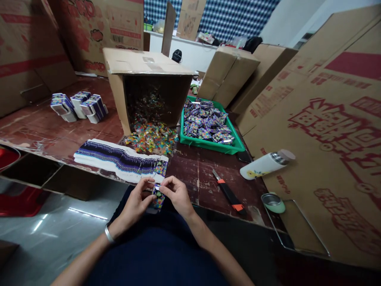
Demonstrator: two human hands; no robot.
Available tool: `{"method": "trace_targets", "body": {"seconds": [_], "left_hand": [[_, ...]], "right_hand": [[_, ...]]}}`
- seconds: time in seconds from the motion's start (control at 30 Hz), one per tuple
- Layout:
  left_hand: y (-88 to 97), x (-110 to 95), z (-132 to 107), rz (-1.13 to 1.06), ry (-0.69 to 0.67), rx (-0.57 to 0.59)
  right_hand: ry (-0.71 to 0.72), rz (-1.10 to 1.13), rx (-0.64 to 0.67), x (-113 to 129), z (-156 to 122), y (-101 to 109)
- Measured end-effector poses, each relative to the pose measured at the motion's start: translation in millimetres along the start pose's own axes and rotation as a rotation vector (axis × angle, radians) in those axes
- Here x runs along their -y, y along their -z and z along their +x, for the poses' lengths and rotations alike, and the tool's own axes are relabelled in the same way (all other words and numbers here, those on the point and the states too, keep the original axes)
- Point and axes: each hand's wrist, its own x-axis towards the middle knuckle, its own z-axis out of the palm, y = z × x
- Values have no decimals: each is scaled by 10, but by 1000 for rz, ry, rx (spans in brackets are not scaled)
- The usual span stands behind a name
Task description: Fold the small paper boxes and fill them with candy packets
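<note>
Close to my body, just off the table's front edge, a small printed carton (158, 198) in purple and bright colours is held between both hands. My left hand (142, 197) grips its left side with thumb and fingers. At the upper right, my right hand (175, 192) pinches the carton's top end. Right behind the hands lies a long fanned row of flat purple-and-white cartons (119, 161). Beyond it, colourful wrapped candies (153, 137) spill from a cardboard box (119, 91) lying on its side.
A green tray (212, 147) holds many purple packets. Several folded cartons (79, 106) stand at left. On the right are a utility knife (228, 192) with its blade out, a white flask (264, 165) and a small green cup (274, 203). Large cardboard boxes (321, 131) border the table.
</note>
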Motion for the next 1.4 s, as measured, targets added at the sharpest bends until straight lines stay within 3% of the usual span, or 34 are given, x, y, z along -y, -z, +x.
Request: {"method": "trace_targets", "body": {"seconds": [0.1,0.2,0.4,0.57,0.67,0.77,0.8,0.9,1.0,1.07,1.23,1.4], "left_hand": [[48,-37,-20,41,13,46],[61,-84,-35,35,13,72],[72,-63,-52,-32,77,24],[76,34,-48,-119,111,26],[144,41,-48,-101,192,125],[352,-53,-63,52,226,226],[448,-107,-76,132,214,243],[740,-274,-140,350,246,367],[906,-355,-211,445,318,484],[914,-344,-220,399,339,452],[718,-241,0,46,237,205],[406,-144,357,32,117,47]], "right_hand": [[-94,-32,42,52,77,41],[-96,-85,47,91,137,65],[125,-215,101,115,83,53],[192,-287,282,104,41,124],[170,-417,263,59,317,271],[194,-726,-82,-33,821,465],[194,-830,-131,-69,998,520],[196,-916,-120,-167,1431,609],[197,-928,-69,-231,1663,602],[189,-920,-49,-256,1739,592],[168,-812,-71,-240,1810,677],[168,-522,-120,-2,1583,705]]}}
